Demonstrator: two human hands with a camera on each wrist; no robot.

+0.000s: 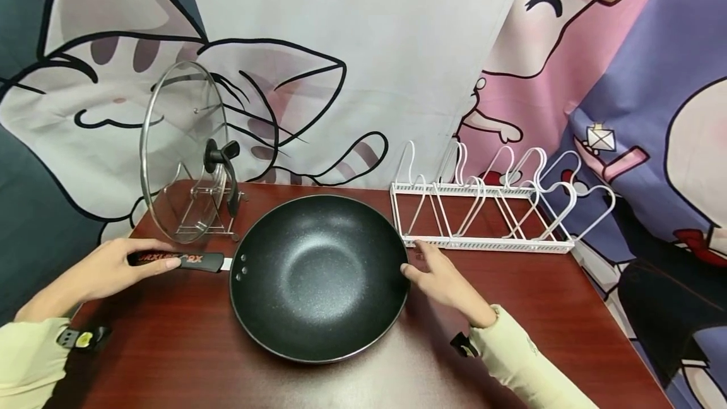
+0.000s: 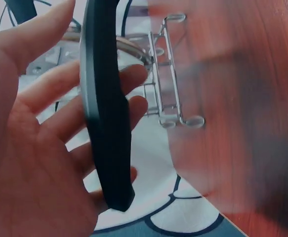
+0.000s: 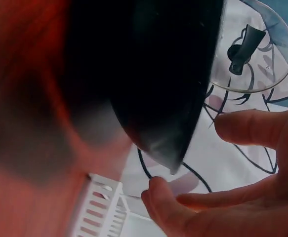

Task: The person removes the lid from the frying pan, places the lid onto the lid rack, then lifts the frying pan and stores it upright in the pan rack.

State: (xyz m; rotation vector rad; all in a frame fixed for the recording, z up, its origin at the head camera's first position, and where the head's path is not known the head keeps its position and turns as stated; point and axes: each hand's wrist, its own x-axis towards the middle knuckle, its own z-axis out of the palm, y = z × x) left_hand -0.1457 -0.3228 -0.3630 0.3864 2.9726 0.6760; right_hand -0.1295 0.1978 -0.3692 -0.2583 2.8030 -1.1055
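Observation:
A black pan (image 1: pixel 320 276) with a dark interior sits in the middle of the head view, its handle (image 1: pixel 203 262) pointing left. My left hand (image 1: pixel 108 273) grips that handle, thumb on the near side. In the left wrist view the fingers of my left hand (image 2: pixel 60 123) pass behind the handle (image 2: pixel 106 113), tips showing past its edge. At the pan's right rim is my right hand (image 1: pixel 445 279), fingers spread. The right wrist view shows my right hand (image 3: pixel 247 182) with thumb and fingers apart near the pan's edge (image 3: pixel 168 148); contact there is unclear.
A glass lid with a black knob (image 1: pixel 214 155) stands upright in a small metal rack (image 1: pixel 212 231) at the back left. A white wire rack (image 1: pixel 483 243) lies along the back right of the red-brown table (image 1: pixel 170 346). Patterned cloth (image 1: pixel 397 49) hangs behind.

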